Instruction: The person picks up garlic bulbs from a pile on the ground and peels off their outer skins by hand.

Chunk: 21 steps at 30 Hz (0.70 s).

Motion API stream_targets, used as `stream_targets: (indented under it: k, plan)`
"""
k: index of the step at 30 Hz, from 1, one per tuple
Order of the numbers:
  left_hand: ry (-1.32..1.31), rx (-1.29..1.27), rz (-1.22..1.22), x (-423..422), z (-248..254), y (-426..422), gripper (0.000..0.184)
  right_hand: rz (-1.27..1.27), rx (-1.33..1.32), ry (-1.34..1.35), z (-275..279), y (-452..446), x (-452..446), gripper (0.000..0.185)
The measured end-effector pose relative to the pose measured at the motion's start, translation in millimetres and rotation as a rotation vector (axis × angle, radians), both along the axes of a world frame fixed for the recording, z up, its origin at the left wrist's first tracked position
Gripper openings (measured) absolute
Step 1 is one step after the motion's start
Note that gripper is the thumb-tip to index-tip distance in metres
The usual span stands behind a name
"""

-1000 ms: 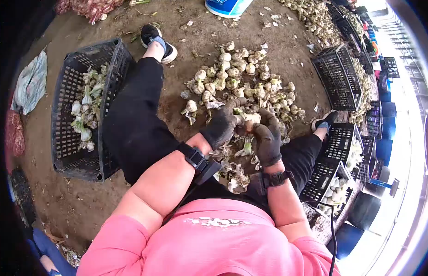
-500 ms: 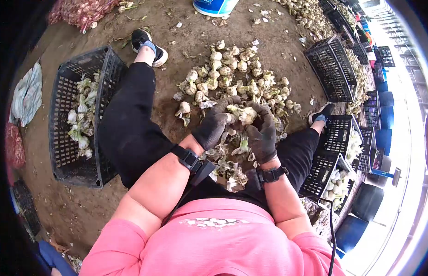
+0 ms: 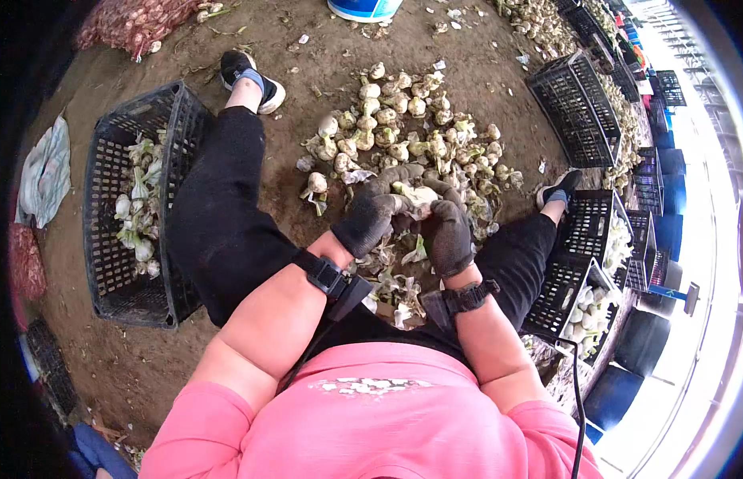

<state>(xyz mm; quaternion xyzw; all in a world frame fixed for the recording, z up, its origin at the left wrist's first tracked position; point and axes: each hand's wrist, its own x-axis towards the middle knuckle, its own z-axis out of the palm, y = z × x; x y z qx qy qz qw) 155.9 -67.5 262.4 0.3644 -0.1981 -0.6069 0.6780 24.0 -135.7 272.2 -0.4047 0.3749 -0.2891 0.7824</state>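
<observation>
Between my two gloved hands, just above the ground, is a garlic bulb with pale outer skin. My left hand is closed on its left side. On the other side my right hand pinches the same bulb with thumb and fingers. A loose pile of garlic bulbs lies on the dirt floor just beyond my hands. Peeled-off skins and leaves are scattered below my hands, between my legs.
A black crate with some garlic stands left of my leg. To the right are another black crate and a crate of cleaned white bulbs. A blue and white bucket and a red mesh sack stand farther off.
The bulb has turned slightly in my hands and shows more of its pale side. My hands stay in nearly the same place, with small finger movements.
</observation>
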Motion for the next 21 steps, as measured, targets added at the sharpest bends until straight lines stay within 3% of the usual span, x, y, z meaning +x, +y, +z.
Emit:
stream_targets:
  k: [3,5,7,9,11,13,14,16,17,19,21]
  plan:
    - [-0.048,-0.008,-0.085,1,5,-1,0.041,0.117,0.158,-0.158,20,0,5,0.040]
    - [-0.134,-0.046,-0.083,0,-2,-3,0.041,0.054,0.165,-0.069,12,2,5,0.040]
    - [-0.216,-0.086,-0.075,-2,-3,-3,0.040,0.036,-0.139,0.084,-8,0,-2,0.039]
    - [0.067,0.010,-0.027,-3,1,0,0.041,0.028,-0.111,0.152,6,3,-2,0.039]
    - [-0.004,-0.019,0.000,-3,-4,-1,0.040,0.033,-0.037,-0.066,12,3,-2,0.038]
    - [0.133,-0.050,0.004,-2,0,0,0.039,0.041,-0.092,-0.053,11,-1,-8,0.039]
    - [-0.074,-0.013,0.020,-2,-3,-2,0.034,0.089,-0.271,0.089,13,-3,-11,0.041]
    - [-0.072,0.026,0.003,-3,-7,-3,0.031,0.122,-0.574,0.249,7,-7,-20,0.046]
    - [-0.069,0.066,-0.009,-3,-8,-3,0.029,0.121,-0.571,0.249,5,-9,-21,0.046]
    - [-0.043,0.074,-0.009,-4,-9,-3,0.028,0.140,-1.416,0.632,3,-14,-20,0.046]
    - [0.007,0.082,-0.012,-5,-11,-4,0.026,0.164,-1.386,0.583,5,-12,-24,0.038]
